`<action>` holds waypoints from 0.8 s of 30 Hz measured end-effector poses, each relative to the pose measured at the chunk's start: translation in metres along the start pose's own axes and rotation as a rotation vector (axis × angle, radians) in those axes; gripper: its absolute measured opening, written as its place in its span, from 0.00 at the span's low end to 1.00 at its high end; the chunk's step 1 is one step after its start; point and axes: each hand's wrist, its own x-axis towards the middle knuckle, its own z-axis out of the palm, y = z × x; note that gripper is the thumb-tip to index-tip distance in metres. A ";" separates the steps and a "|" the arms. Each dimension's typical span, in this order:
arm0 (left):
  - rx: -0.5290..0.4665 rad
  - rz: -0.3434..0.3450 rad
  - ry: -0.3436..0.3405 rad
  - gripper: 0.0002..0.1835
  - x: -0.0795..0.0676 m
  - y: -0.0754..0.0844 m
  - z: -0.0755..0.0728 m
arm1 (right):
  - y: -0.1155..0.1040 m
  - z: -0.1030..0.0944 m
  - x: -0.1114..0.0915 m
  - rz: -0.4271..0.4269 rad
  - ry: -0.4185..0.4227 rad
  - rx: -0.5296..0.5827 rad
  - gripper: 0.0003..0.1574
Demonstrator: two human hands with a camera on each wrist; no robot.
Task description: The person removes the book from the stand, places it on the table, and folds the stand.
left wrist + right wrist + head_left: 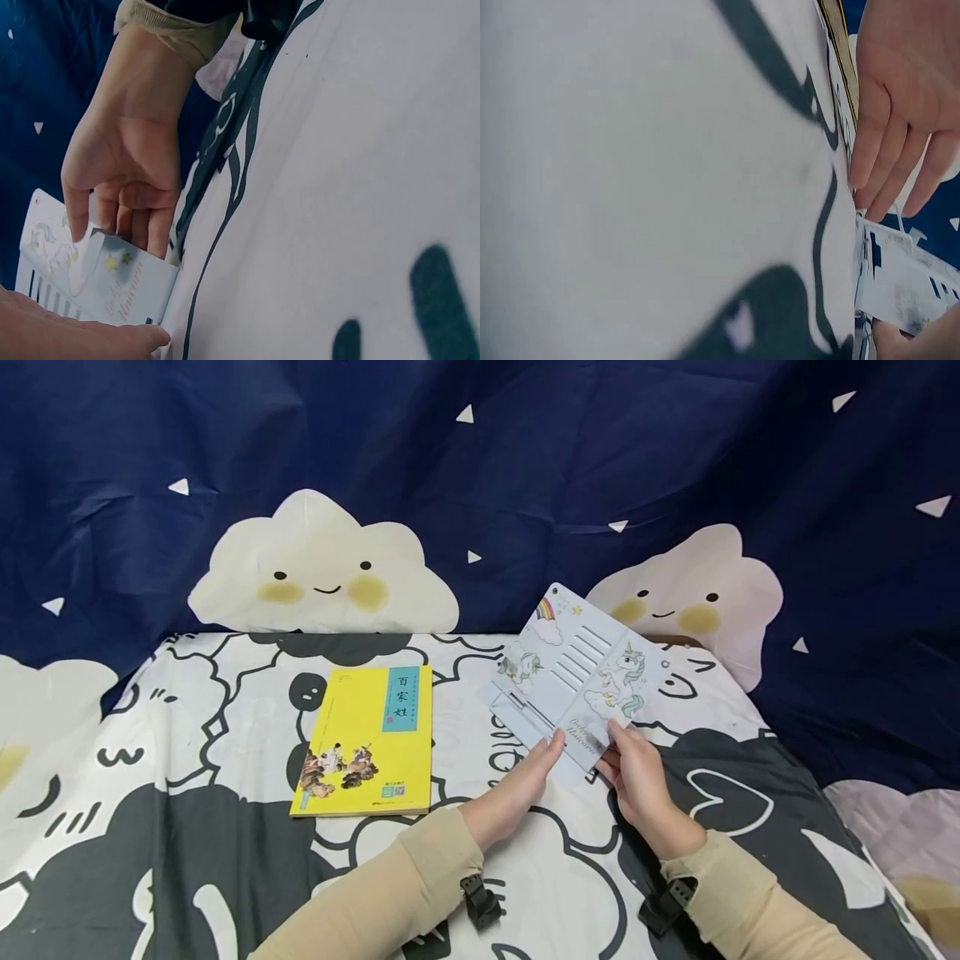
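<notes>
A white folding book stand (558,672) with unicorn and rainbow pictures and rows of slots is held tilted over the bedspread. My right hand (637,772) grips its lower right edge, thumb on the printed face and fingers curled at the edge, as the left wrist view also shows of this right hand (131,165). With fingers nearly straight, my left hand (517,789) touches the lower edge; the right wrist view shows the left hand (907,97) with fingertips right at the stand (900,281). Left of the hands lies a yellow book (360,743) with a blue title panel.
A black-and-white cartoon bedspread (247,727) covers the surface beneath. Behind it hangs a dark blue cloth (540,460) printed with smiling clouds and small white triangles. Black camera straps (480,902) sit at both wrists.
</notes>
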 end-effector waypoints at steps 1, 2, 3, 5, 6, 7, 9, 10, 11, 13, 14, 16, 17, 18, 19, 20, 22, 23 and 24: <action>0.000 -0.001 0.001 0.50 0.000 0.000 -0.001 | 0.000 0.001 -0.001 -0.004 0.001 0.000 0.27; 0.004 -0.002 0.004 0.51 0.000 -0.001 -0.001 | 0.001 0.002 -0.002 -0.007 0.003 0.002 0.27; 0.008 -0.004 0.006 0.51 -0.001 -0.001 -0.002 | 0.001 0.003 -0.003 -0.010 0.003 0.003 0.26; 0.017 -0.005 0.007 0.51 -0.001 -0.001 -0.003 | 0.003 0.005 -0.005 -0.012 0.006 0.006 0.22; 0.020 -0.003 0.006 0.50 -0.001 -0.001 -0.004 | 0.004 0.006 -0.006 -0.013 0.010 0.009 0.20; 0.022 0.001 0.005 0.50 -0.001 -0.001 -0.004 | 0.005 0.006 -0.007 -0.012 0.014 0.016 0.18; 0.025 0.006 0.001 0.49 -0.001 -0.001 -0.005 | 0.007 0.008 -0.008 -0.013 0.016 0.028 0.15; 0.027 0.006 0.003 0.49 -0.001 -0.001 -0.005 | 0.008 0.008 -0.009 -0.015 0.018 0.035 0.15; 0.027 0.009 0.003 0.49 -0.001 -0.001 -0.006 | 0.008 0.009 -0.009 -0.015 0.019 0.044 0.14; 0.027 0.010 0.004 0.49 -0.001 -0.001 -0.006 | 0.009 0.010 -0.011 -0.016 0.018 0.056 0.15; 0.028 0.007 0.006 0.49 -0.001 0.000 -0.007 | 0.010 0.010 -0.011 -0.015 0.018 0.060 0.15; 0.025 0.000 0.011 0.49 -0.001 0.000 -0.008 | 0.011 0.012 -0.012 -0.015 0.023 0.069 0.16; 0.025 0.000 0.011 0.49 -0.001 0.000 -0.008 | 0.011 0.012 -0.013 -0.015 0.026 0.073 0.16; 0.028 -0.003 0.011 0.49 -0.001 0.000 -0.009 | 0.011 0.013 -0.014 -0.015 0.028 0.078 0.16; 0.028 -0.003 0.009 0.49 -0.001 0.001 -0.009 | 0.011 0.014 -0.015 -0.014 0.030 0.084 0.16; 0.029 -0.003 0.006 0.49 -0.001 0.000 -0.010 | 0.012 0.015 -0.016 -0.012 0.033 0.088 0.16; 0.037 -0.001 -0.002 0.49 0.000 0.000 -0.012 | 0.012 0.016 -0.018 -0.010 0.037 0.100 0.15; 0.041 -0.002 0.000 0.49 0.000 0.000 -0.012 | 0.012 0.017 -0.018 -0.008 0.039 0.106 0.14; 0.044 -0.001 0.000 0.49 0.000 0.000 -0.013 | 0.013 0.018 -0.019 -0.006 0.039 0.109 0.14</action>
